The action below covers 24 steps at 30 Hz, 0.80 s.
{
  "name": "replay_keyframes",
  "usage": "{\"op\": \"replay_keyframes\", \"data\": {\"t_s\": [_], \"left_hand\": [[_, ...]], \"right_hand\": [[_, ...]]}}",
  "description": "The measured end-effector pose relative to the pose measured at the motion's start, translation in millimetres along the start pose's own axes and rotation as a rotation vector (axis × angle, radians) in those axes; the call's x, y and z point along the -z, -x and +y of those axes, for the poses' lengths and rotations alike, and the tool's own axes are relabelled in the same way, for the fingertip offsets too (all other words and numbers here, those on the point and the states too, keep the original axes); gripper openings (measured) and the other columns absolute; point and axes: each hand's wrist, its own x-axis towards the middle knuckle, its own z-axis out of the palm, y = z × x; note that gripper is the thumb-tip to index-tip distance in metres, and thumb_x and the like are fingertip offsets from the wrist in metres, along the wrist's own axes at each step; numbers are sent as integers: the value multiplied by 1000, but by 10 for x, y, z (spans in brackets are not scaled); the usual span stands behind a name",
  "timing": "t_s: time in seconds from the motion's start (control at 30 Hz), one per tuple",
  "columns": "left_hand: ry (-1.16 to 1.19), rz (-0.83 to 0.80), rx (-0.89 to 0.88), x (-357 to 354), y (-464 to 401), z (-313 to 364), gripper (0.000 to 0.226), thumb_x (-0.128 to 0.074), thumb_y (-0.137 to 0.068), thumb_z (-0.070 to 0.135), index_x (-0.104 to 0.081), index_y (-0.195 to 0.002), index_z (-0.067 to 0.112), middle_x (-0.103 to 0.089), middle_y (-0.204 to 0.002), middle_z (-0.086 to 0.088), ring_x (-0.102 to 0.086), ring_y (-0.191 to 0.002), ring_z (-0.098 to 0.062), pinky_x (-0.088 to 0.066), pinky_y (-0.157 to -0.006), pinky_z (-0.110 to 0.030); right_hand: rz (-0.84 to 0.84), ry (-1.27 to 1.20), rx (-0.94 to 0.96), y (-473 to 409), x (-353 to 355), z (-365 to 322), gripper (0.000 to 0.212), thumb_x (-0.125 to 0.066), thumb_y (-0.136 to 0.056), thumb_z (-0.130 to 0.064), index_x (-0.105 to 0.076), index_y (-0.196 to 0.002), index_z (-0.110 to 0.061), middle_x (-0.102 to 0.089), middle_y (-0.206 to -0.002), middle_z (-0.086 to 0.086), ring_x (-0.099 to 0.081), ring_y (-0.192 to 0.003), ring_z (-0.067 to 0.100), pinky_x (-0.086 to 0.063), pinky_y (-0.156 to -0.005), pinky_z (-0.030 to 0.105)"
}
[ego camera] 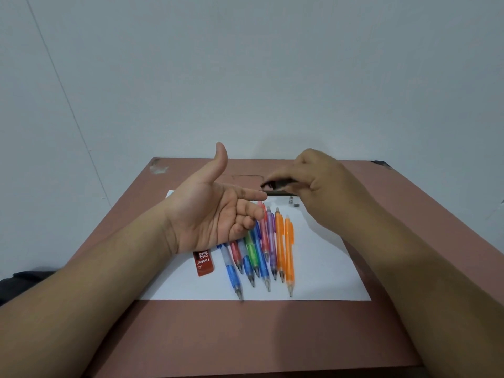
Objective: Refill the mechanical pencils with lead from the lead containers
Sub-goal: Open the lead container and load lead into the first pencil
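Left hand: palm upturned, thumb raised, nothing held. Right hand, at 3 o'clock: black lead container pinched, tilted toward palm.

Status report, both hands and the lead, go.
Left hand open, palm up, empty. Right hand pinching a dark lead container, tipped toward the left palm. Pencils in a row on the paper, untouched. Nothing blocking.

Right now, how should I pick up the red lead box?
Pinch the red lead box across its two long sides, coming straight down from above. It lies flat on the paper, with bare paper on its left. The blue pencil lies close on its right, so keep fingers narrow.
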Motion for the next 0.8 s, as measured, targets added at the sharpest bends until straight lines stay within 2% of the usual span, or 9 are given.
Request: {"op": "replay_keyframes", "data": {"t_s": [0.07, 0.17, 0.3, 0.43, 0.53, 0.6, 0.67, 0.7, 0.8], "left_hand": [[1, 0, 0, 11, -3, -2, 114, -32, -76, 91, -47, -141, -2, -64, -86, -16, -63, -63, -18, -54, -51, -24], [1, -13, 2, 21, -3, -7, 115, -33, -76, 91, -46, -142, -2, -64, -87, -16, -63, -65, -18, -55, -55, -24], [-3, 1, -1, 8, -4, -4, 114, -32, -76, 91, -47, -141, -2, -64, -85, -16, -62, -62, -18, -54, -51, -24], [7, -13, 2, 14, -6, -7, 114, -32, -77, 91, -47, -141, -2, -65, -85, -17, -63, -62, -19, -54, -50, -26], [4, -14, 2, 10, -5, -8, 115, -32, -76, 91, -47, -142, -2, -64, -86, -16, -62, -62, -18, -54, -52, -24], [4, -15, -2, 14, -7, -6, 114, -32, -76, 91, -47, -142, -1, -64, -86, -16, -62, -62, -18, -54, -52, -24], [8, -19, -3, 19, -7, -9, 114, -33, -76, 91, -45, -143, -1, -64, -87, -17, -62, -64, -18, -55, -53, -24], [9, -22, -4, 23, -7, -10, 114, -34, -76, 91, -44, -144, 0, -64, -87, -16, -62, -65, -18, -55, -55, -24], [12, -30, -8, 48, -9, -18, 113, -37, -75, 90, -40, -147, 3, -65, -88, -16, -63, -66, -17, -54, -59, -23]], "right_hand": [[-17, -27, -18, 4, 0, -25, 52, -57, -103, -19, -49, -139, -55, -52, -105, -8, -56, -96, 16, -53, -78, 29], [36, -107, -42, 23, -5, -40, 77, -57, -103, -22, -12, -148, -66, -55, -111, -4, -58, -95, 13, -56, -79, 30], [-5, -1, 9, 15, -17, -21, 49, -57, -103, -20, -51, -137, -56, -50, -101, -11, -55, -94, 14, -50, -74, 26], [28, -67, -37, 19, -27, -37, 83, -56, -103, -25, -3, -145, -72, -55, -105, -3, -59, -91, 17, -56, -75, 34], [-30, 30, -6, 11, -15, -31, 53, -57, -102, -19, -49, -139, -56, -51, -101, -7, -55, -90, 15, -54, -74, 33], [-30, 0, -35, 13, -30, -52, 56, -58, -102, -22, -42, -142, -58, -52, -101, -7, -56, -90, 15, -54, -74, 32], [16, -63, -53, 4, -38, -30, 78, -57, -102, -25, -10, -148, -68, -55, -102, -6, -58, -88, 13, -53, -73, 30], [21, -72, -55, 7, -28, -24, 77, -57, -102, -25, -12, -148, -68, -55, -101, -6, -57, -87, 13, -52, -74, 28], [-17, -11, -43, 10, -26, -41, 47, -56, -103, -26, -49, -141, -53, -51, -101, -10, -56, -93, 13, -46, -73, 21]]}}
